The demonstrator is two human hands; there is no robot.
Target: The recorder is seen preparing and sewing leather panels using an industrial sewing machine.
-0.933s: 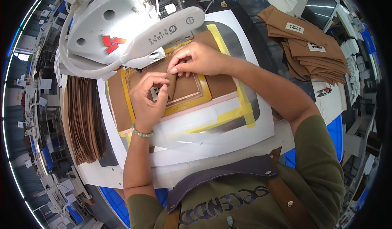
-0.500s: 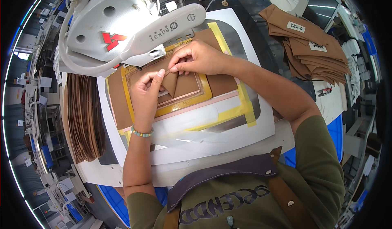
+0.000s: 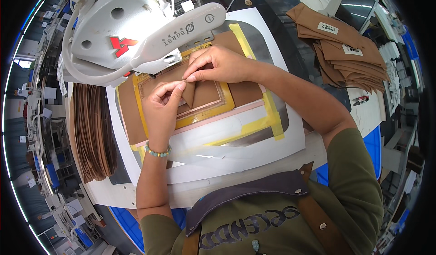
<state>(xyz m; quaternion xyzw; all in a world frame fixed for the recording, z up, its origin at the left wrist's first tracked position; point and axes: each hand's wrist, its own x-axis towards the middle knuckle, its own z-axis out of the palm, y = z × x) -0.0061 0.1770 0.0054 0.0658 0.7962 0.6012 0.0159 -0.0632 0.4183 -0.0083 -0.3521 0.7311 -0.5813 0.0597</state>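
My left hand (image 3: 162,106) and my right hand (image 3: 217,64) meet over a yellow-edged frame (image 3: 213,110) on the white work plate (image 3: 254,137). Both pinch the top edge of a small brown fabric flap (image 3: 189,95), which is lifted off the larger brown fabric piece (image 3: 243,91) lying under the frame. The fingertips touch each other just below the white head of the sewing machine (image 3: 127,32). A beaded bracelet (image 3: 157,153) is on my left wrist.
A stack of brown fabric pieces with white labels (image 3: 345,46) lies at the right back. Another stack of brown pieces (image 3: 91,137) stands on edge at the left. Yellow tape strips (image 3: 268,114) cross the plate. The table's front edge runs near my apron.
Both hands rose from pressing the fabric flat; the small brown flap is now lifted and pinched between the fingertips of both hands.
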